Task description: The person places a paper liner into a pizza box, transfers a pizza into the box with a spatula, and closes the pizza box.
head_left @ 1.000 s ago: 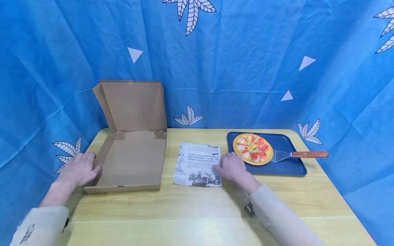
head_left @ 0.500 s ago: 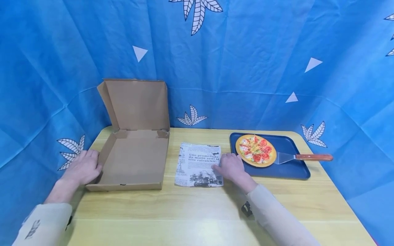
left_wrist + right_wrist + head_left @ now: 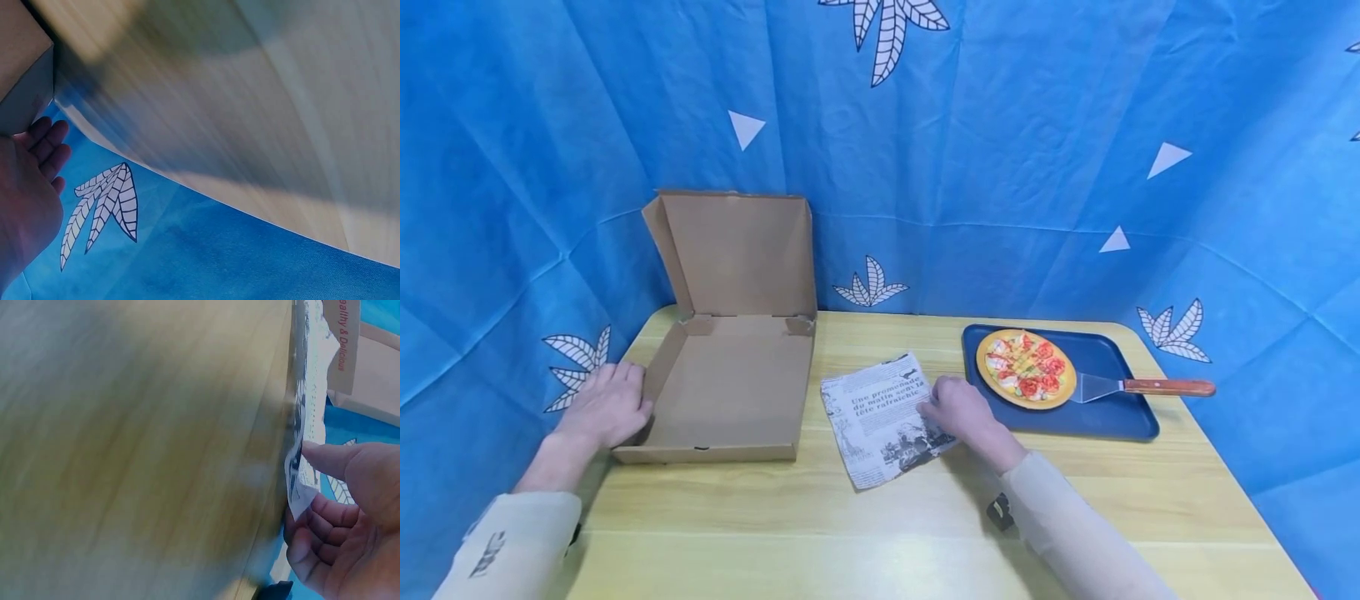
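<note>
One printed paper point(image 3: 880, 425), pinched at its right edge

At left, my left hand point(image 3: 604, 410) grips one open cardboard box point(image 3: 730, 396) by its left wall, thumb inside. In the middle, the printed paper sits askew, clamped in my right hand point(image 3: 966, 414) between thumb and fingers; it should be light, limp and easily torn, best taken by an edge. To the right: one tray point(image 3: 1075, 422) bearing one pizza point(image 3: 1026, 369) and one spatula point(image 3: 1168, 387).

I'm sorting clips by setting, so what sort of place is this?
Probably a staged tabletop set rather than a working kitchen: a patterned blue backdrop hangs behind and beside a wood-look table, which bears an open cardboard box and a tray with a pizza.
</note>
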Motion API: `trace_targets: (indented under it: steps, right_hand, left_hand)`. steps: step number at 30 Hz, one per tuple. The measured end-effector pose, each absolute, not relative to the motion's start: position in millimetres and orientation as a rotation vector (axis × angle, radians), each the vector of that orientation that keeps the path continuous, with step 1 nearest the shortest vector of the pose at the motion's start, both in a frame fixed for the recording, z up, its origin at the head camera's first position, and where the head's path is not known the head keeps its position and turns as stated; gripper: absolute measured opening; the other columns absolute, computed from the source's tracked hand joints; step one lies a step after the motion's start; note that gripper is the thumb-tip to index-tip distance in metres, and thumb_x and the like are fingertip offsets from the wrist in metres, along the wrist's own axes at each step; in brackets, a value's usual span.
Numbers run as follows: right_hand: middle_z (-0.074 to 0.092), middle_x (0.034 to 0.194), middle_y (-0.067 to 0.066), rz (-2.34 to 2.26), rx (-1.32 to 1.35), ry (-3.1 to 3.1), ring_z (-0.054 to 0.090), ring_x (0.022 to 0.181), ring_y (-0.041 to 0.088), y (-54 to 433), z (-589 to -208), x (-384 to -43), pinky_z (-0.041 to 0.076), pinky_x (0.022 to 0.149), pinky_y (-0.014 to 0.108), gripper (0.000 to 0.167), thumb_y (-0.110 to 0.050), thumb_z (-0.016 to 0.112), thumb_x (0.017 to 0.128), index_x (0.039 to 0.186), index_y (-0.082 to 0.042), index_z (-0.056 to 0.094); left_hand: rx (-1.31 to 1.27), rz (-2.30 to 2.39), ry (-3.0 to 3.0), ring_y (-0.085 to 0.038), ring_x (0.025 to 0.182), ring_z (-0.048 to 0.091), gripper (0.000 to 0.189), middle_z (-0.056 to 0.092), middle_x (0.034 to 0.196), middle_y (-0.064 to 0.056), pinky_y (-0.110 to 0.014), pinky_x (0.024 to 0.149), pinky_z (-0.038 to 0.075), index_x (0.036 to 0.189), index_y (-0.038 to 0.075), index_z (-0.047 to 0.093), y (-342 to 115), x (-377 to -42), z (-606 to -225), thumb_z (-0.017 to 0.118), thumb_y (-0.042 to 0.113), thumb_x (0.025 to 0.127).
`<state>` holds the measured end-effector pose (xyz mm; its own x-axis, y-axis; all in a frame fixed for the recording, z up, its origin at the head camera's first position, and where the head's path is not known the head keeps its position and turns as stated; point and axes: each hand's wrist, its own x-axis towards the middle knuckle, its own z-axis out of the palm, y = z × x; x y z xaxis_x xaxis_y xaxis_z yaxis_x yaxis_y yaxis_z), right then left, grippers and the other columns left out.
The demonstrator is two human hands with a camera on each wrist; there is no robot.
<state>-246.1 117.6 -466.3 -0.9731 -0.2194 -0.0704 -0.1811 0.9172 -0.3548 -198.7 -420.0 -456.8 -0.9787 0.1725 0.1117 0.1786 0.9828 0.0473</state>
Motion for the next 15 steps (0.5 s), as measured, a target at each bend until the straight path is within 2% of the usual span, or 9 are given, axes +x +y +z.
trace_targets:
  steps: [4, 7, 11, 15]
  right_hand:
    - [0.044, 0.062, -0.001, -0.55, -0.32, 2.963, 0.045, 0.057, 0.016, 116.8, -465.1, -246.0, 0.036, 0.052, 0.031, 0.041, -0.032, 0.076, 0.094, 0.069, -0.013, 0.05]
    - [0.053, 0.067, 0.001, -0.548, -0.323, 2.967, 0.051, 0.06, 0.017, 116.7, -464.4, -245.7, 0.044, 0.056, 0.032, 0.031, -0.026, 0.075, 0.094, 0.075, -0.011, 0.057]
    - [0.069, 0.082, 0.006, -0.571, -0.343, 2.978, 0.064, 0.072, 0.02, 117.7, -463.7, -245.0, 0.057, 0.068, 0.037, 0.01, -0.015, 0.073, 0.093, 0.089, -0.006, 0.069]
    - [0.073, 0.09, 0.01, -0.627, -0.372, 2.987, 0.069, 0.081, 0.024, 119.5, -463.1, -243.9, 0.06, 0.078, 0.041, 0.006, -0.007, 0.072, 0.09, 0.095, -0.003, 0.073]
  left_hand:
    - [-0.271, -0.08, -3.028, -0.052, 0.108, 0.045, 0.046, 0.052, 0.116, -0.037, -0.066, 0.099, 0.037, 0.121, -0.019, 0.046, -419.5, -198.9, -455.9, 0.058, 0.016, 0.094]
    - [-0.274, -0.078, -3.03, -0.053, 0.11, 0.045, 0.046, 0.051, 0.118, -0.037, -0.066, 0.1, 0.036, 0.122, -0.019, 0.046, -419.8, -198.6, -456.3, 0.057, 0.017, 0.094]
    - [-0.282, -0.079, -3.032, -0.052, 0.108, 0.045, 0.047, 0.051, 0.117, -0.037, -0.066, 0.099, 0.037, 0.122, -0.018, 0.045, -420.6, -198.4, -456.1, 0.058, 0.017, 0.094]
    - [-0.295, -0.078, -3.026, -0.051, 0.105, 0.045, 0.045, 0.052, 0.114, -0.036, -0.066, 0.096, 0.038, 0.12, -0.018, 0.046, -421.7, -199.3, -457.5, 0.058, 0.017, 0.093]
